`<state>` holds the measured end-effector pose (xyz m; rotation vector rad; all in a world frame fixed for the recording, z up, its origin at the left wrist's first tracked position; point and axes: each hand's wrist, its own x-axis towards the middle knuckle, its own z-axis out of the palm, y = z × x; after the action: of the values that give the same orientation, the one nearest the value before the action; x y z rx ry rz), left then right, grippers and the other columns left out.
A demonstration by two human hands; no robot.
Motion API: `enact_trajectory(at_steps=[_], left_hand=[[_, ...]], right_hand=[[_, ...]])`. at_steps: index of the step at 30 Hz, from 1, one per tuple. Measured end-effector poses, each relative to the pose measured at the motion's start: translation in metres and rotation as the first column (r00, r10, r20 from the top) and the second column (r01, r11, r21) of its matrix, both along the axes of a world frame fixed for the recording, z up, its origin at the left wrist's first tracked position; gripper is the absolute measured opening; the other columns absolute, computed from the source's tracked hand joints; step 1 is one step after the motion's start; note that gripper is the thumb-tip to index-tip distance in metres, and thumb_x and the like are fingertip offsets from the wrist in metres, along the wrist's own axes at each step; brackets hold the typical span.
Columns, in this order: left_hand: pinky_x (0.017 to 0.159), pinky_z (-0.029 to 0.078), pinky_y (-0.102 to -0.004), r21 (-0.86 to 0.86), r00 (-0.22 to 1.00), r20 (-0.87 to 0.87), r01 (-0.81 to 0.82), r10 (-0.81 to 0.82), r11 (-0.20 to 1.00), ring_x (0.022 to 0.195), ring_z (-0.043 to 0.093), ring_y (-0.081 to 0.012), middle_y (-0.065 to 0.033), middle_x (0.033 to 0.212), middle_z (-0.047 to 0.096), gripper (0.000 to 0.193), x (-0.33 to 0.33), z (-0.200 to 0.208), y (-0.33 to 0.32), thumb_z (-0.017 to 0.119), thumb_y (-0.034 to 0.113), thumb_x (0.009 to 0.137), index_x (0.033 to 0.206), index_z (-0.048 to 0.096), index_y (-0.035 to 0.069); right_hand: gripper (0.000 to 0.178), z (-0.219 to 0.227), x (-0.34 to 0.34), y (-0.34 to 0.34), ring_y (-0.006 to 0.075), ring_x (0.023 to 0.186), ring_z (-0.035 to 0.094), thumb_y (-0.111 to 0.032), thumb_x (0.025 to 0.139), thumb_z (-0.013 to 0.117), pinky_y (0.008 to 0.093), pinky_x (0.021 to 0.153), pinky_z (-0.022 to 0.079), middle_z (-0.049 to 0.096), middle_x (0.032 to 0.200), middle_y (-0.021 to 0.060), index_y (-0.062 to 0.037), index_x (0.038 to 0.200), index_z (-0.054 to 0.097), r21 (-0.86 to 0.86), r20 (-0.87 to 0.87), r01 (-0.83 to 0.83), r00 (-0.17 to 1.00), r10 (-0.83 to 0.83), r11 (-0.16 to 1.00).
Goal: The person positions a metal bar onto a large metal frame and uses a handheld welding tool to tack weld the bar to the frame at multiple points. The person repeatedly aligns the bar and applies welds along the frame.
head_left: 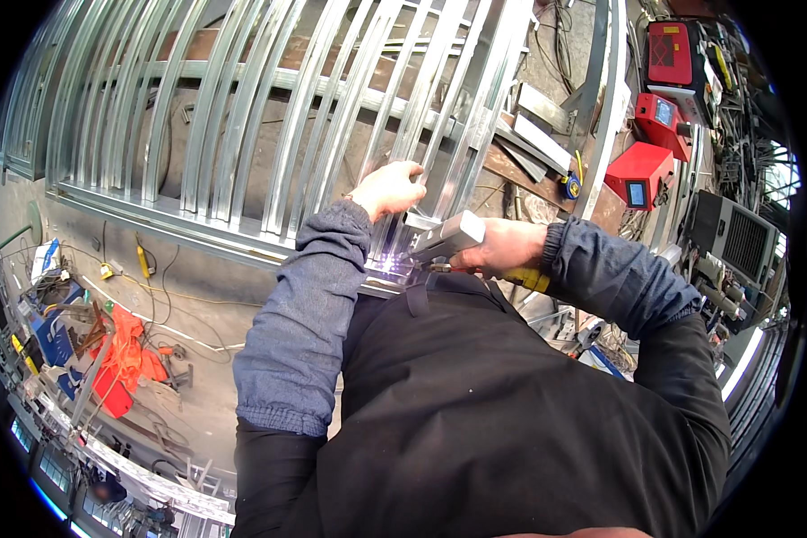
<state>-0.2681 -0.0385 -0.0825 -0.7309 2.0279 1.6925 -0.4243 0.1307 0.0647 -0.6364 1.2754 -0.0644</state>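
My right hand [507,247] is wrapped round a welding gun [450,235] with a boxy silver body and a thin brass-coloured tip. A bright violet glow with sparks [390,263] shows near the tip, at the near rail of a metal frame [242,235]. Beyond the glow, my left hand [388,190] lies over the frame's bars, fingers together and curled onto one of them. Its fingertips are partly hidden. The frame is made of long shiny bars set side by side, running away from me. Its near edge lies close to my dark apron [475,377].
Red machines with small screens [641,177] stand at the right, by a grey vented unit [735,235]. A tape measure [572,186] and loose metal pieces [540,143] lie right of the frame. Orange cloth [130,345], cables and tools lie on the left floor.
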Motion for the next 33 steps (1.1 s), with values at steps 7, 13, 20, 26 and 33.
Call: enact_trajectory(at_steps=[7, 13, 20, 26, 33], left_hand=[[0.116, 0.048, -0.0395, 0.019, 0.999, 0.044, 0.005, -0.006, 1.0, 0.138, 0.063, -0.0345, -0.0236, 0.148, 0.065, 0.067, -0.001, 0.002, 0.0, 0.067, 0.025, 0.089, 0.15, 0.06, -0.001], [0.111, 0.052, -0.0383, 0.002, 1.0, 0.007, -0.018, 0.018, 1.0, 0.128, 0.069, -0.0331, -0.026, 0.14, 0.069, 0.063, 0.0, 0.005, 0.001, 0.069, 0.022, 0.093, 0.148, 0.059, -0.006], [0.107, 0.053, -0.0379, 0.015, 1.0, 0.023, -0.011, 0.011, 1.0, 0.124, 0.07, -0.0314, -0.0251, 0.136, 0.071, 0.062, 0.0, 0.009, 0.004, 0.068, 0.024, 0.096, 0.15, 0.058, -0.006], [0.098, 0.056, -0.0338, 0.046, 0.999, -0.014, -0.035, 0.036, 0.998, 0.109, 0.072, -0.0214, -0.0201, 0.127, 0.075, 0.06, 0.011, 0.007, 0.001, 0.066, 0.02, 0.1, 0.153, 0.054, -0.005], [0.1, 0.055, -0.0312, 0.057, 0.886, -0.169, -0.429, 0.432, 0.902, 0.115, 0.073, -0.0195, -0.0174, 0.126, 0.077, 0.044, 0.07, 0.038, 0.0, 0.058, 0.011, 0.103, 0.145, 0.063, -0.001]], right_hand=[[0.027, -0.005, 0.0, 0.007, 0.0138, 0.079, 0.068, -0.032, 0.101, 0.071, 0.0335, 0.074, 0.058, 0.072, 0.086, 0.003, -0.0059, 0.109, 0.075, -0.001, -0.015, 0.014, 1.0, -0.014, 1.0], [0.03, 0.001, 0.001, 0.003, 0.0144, 0.079, 0.068, -0.033, 0.102, 0.071, 0.0333, 0.073, 0.058, 0.071, 0.085, 0.004, -0.0047, 0.112, 0.073, -0.026, -0.021, -0.026, 0.999, 0.026, 0.999], [0.035, 0.009, -0.001, 0.004, 0.0144, 0.081, 0.069, -0.033, 0.101, 0.072, 0.0328, 0.075, 0.059, 0.073, 0.091, 0.0043, -0.0046, 0.122, 0.071, -0.084, -0.058, -0.074, 0.996, 0.069, 0.994], [0.047, 0.045, -0.018, 0.046, 0.0107, 0.088, 0.068, -0.025, 0.102, 0.076, 0.0298, 0.079, 0.058, 0.077, 0.111, 0.005, -0.0064, 0.143, 0.064, -0.271, 0.001, 0.085, 0.996, -0.088, 0.959], [0.052, 0.082, -0.042, 0.117, 0.007, 0.083, 0.062, -0.02, 0.102, 0.078, 0.0272, 0.073, 0.056, 0.073, 0.108, 0.0004, -0.0071, 0.149, 0.062, -0.234, 0.053, 0.363, 0.931, -0.361, 0.902]])
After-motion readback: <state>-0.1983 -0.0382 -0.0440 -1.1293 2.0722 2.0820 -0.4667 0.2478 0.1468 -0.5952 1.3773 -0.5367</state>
